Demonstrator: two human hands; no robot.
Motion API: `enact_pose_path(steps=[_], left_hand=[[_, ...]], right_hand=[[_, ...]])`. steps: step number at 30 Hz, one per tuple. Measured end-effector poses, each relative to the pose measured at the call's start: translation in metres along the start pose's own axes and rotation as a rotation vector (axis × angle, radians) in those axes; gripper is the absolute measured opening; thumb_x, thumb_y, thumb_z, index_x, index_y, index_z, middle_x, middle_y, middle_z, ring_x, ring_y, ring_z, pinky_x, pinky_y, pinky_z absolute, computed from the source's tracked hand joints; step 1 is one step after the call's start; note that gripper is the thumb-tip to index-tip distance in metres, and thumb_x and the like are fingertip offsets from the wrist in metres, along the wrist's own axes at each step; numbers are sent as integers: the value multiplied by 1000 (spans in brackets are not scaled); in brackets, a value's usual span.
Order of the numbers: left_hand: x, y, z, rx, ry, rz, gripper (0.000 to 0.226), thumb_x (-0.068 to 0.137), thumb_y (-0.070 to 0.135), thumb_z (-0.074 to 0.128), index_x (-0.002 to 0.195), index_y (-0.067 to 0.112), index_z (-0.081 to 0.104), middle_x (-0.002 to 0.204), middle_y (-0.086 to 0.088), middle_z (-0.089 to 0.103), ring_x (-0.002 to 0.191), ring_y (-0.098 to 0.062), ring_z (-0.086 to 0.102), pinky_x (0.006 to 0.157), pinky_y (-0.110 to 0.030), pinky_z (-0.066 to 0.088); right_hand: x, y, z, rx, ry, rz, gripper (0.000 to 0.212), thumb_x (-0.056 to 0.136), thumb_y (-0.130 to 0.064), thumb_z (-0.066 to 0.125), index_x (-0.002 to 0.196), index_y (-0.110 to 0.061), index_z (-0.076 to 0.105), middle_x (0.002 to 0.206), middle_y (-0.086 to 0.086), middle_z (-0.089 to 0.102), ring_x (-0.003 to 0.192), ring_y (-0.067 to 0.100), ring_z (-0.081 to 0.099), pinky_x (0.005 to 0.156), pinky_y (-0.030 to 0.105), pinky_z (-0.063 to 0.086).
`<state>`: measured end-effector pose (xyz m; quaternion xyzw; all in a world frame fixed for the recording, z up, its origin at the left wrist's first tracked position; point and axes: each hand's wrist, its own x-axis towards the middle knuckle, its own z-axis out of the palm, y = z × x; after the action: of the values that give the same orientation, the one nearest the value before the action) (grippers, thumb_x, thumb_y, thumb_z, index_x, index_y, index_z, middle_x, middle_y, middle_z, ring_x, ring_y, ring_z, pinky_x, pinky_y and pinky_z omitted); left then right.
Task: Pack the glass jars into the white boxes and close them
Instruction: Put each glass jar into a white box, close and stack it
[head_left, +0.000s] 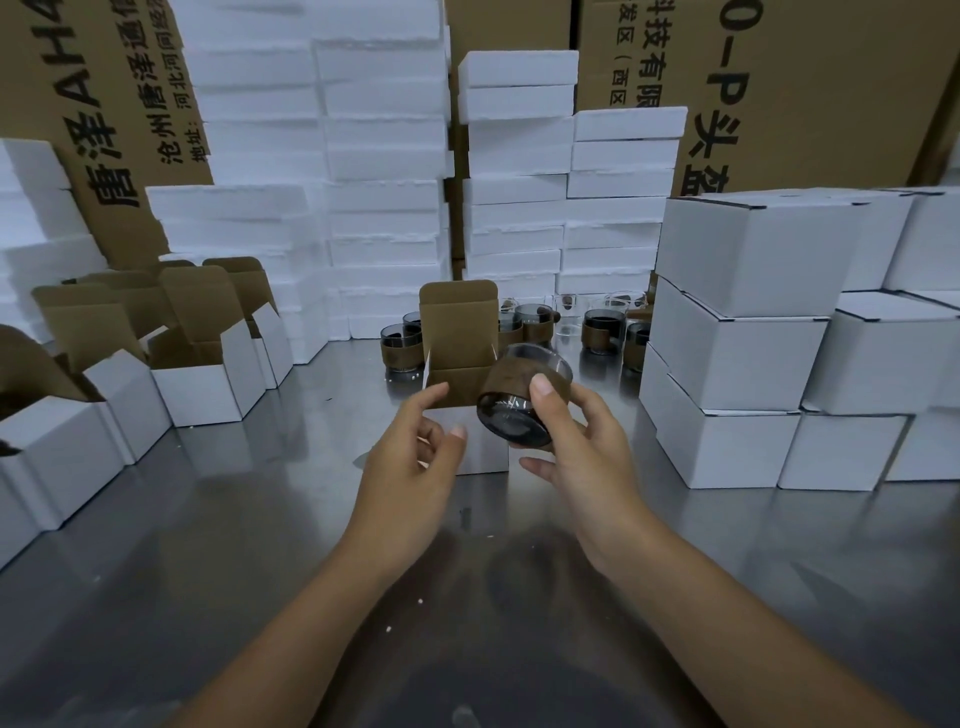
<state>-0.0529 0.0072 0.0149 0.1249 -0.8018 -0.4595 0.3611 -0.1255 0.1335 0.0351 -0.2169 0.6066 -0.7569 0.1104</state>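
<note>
- The right hand (582, 452) holds a squat, dark-tinted glass jar wrapped in a brown sleeve (519, 405), thumb on top and fingers curled underneath.
- The left hand (410, 457) holds nothing. Its fingers are loosely spread and reach towards the near-left edge of the open white cardboard box with a brown inside (457, 384). I cannot tell whether they touch it.
- That box stands just beyond both hands and between them, with its lid flap upright at the far side.
- The jar hangs at the box's near-right corner, partly over the opening and not yet inside.
- The jar's axis is tipped: the dark base faces back towards the person and the mouth points away and up.
- By my reckoning it must be swung upright and carried a little left before it can go down.
- The right hand has the jar, while the left is nearer the box and well placed to steady it.
- More sleeved glass jars (600, 332) wait beyond the box, and closed white boxes (753, 358) are stacked out past the right hand.
</note>
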Motion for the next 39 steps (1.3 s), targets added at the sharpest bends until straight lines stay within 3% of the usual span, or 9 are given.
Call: enact_pose_path(steps=[5, 10, 14, 20, 24, 27, 31, 35, 39], left_hand=[[0, -7, -3, 293, -21, 77, 41, 95, 26, 51, 134, 37, 45, 86, 11, 44, 82, 9, 47, 64, 3, 35], [2, -6, -7, 366, 14, 133, 34, 93, 18, 56, 115, 44, 58, 93, 11, 41, 87, 6, 46, 65, 1, 38], [0, 0, -6, 373, 45, 185, 30, 87, 22, 65, 93, 49, 54, 112, 9, 41, 98, -1, 43, 72, 1, 32], [-2, 3, -4, 351, 3, 183, 22, 84, 28, 68, 105, 32, 65, 141, 6, 38, 128, -8, 36, 98, -26, 34], [-4, 5, -3, 280, -2, 219, 25, 85, 29, 63, 108, 24, 66, 137, 3, 43, 121, -11, 47, 98, -36, 48], [-6, 8, -2, 210, -30, 234, 29, 86, 26, 62, 115, 30, 62, 135, 5, 45, 115, -8, 50, 93, -35, 52], [-7, 10, 1, 199, -57, 250, 35, 84, 31, 59, 119, 30, 60, 132, 8, 48, 111, -8, 53, 92, -31, 52], [-7, 8, 3, 208, -66, 272, 28, 85, 24, 66, 111, 32, 61, 131, 10, 48, 108, -2, 51, 92, -24, 49], [-6, 4, 4, 235, -57, 282, 22, 84, 25, 67, 106, 30, 63, 132, 10, 47, 106, 8, 46, 92, -19, 45]], right_hand=[[1, 1, 0, 17, 5, -63, 79, 50, -64, 64, 120, -31, 48, 80, -21, 71, 81, -10, 65, 69, 17, 55], [1, 3, -1, -16, 37, -154, 75, 41, -64, 72, 106, -46, 41, 94, -23, 63, 93, -1, 64, 82, 18, 50], [-4, 2, -1, -103, 12, -259, 65, 59, -43, 83, 107, -50, 40, 106, -24, 58, 104, -7, 53, 73, 5, 46], [-11, -4, 3, -242, -20, -396, 67, 62, -36, 81, 112, -51, 39, 118, -26, 53, 112, -9, 49, 98, 21, 41], [-14, -8, 2, -294, -38, -481, 71, 66, -28, 83, 119, -45, 39, 116, -33, 51, 115, -10, 47, 100, 16, 38], [-12, -9, 0, -292, -66, -506, 73, 68, -24, 83, 124, -41, 40, 117, -35, 52, 116, -15, 45, 89, -1, 31], [-10, -9, -5, -281, -80, -469, 71, 71, -27, 82, 123, -51, 40, 113, -43, 51, 115, -21, 42, 85, -7, 29], [-7, -9, -7, -345, -75, -498, 66, 77, -26, 77, 121, -57, 39, 111, -48, 48, 114, -22, 41, 84, -7, 29], [-7, -10, -6, -515, -92, -573, 58, 83, -25, 71, 121, -55, 40, 125, -26, 49, 121, -3, 43, 99, 12, 36]])
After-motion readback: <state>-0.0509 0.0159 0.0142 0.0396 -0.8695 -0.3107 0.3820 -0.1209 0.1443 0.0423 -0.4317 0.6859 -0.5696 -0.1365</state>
